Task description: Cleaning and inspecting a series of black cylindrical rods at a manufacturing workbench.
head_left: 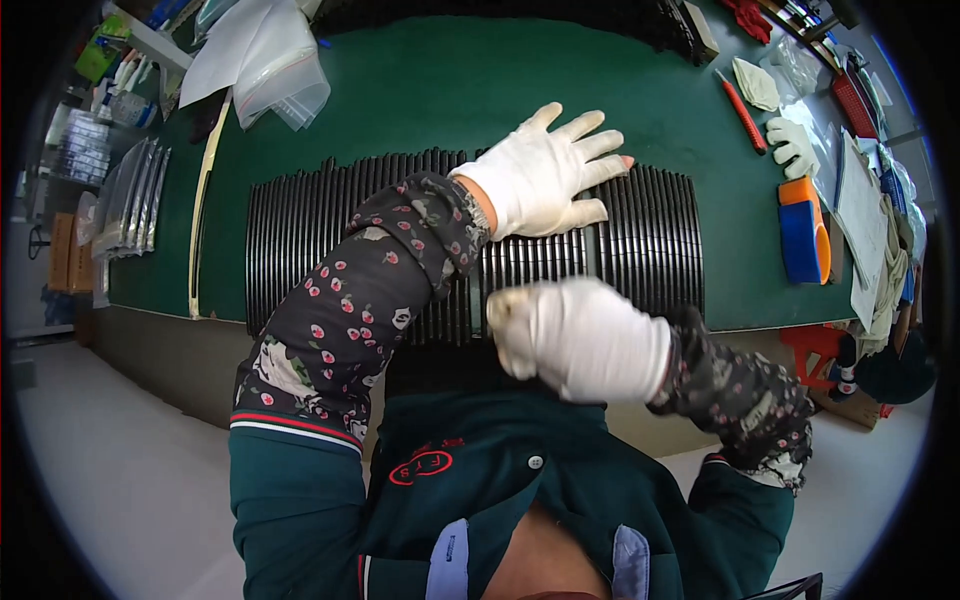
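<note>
A wide row of thin, glossy black rods (655, 240) lies side by side on the green table (420, 90), their ends toward me. My left hand (545, 175), in a white glove, rests palm down across the upper part of the row with its fingers spread; one fingertip shows bare. Closer to my body, my right hand (595, 335), also white-gloved, is curled into a fist over the near ends of the rods. It is a little blurred, and whatever its fingers hold, if anything, is hidden.
At the right lie a loose white glove (792, 148), a red-handled tool (740, 112) and an orange and blue curved object (803, 232). Clear plastic bags (290, 70) sit at the far left, above a pale long strip (207, 200). Wrapped bundles (140, 195) stand at the left edge.
</note>
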`<state>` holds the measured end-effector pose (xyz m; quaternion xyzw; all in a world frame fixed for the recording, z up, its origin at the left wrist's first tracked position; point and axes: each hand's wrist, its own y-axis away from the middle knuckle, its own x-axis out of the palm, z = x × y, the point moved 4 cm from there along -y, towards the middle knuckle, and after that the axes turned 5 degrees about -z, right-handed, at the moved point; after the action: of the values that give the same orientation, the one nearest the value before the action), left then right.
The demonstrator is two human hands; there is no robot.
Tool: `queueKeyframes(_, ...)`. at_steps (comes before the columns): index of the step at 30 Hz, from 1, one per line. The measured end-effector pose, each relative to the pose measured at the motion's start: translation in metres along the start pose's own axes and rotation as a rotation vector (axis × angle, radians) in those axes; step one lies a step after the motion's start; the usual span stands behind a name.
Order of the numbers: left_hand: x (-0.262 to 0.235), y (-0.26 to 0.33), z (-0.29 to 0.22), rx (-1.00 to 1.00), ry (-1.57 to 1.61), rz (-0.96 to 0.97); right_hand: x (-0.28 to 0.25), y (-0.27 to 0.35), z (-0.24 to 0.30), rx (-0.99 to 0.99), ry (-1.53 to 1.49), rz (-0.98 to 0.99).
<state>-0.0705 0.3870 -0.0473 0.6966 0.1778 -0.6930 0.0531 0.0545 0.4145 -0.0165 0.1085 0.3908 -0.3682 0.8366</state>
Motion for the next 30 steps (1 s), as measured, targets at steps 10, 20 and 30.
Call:
queueKeyframes(10,0.005,-0.013,-0.004,0.018,0.020,-0.015,0.003,-0.012,0.005,-0.102,0.186,-0.045)
queueKeyframes(20,-0.002,-0.011,-0.004,-0.016,0.041,0.008,0.006,-0.012,0.004,-0.054,-0.096,0.031)
queueKeyframes(30,-0.055,0.050,0.048,0.077,0.043,-0.210,-0.048,0.028,0.020,0.058,-0.178,-0.117)
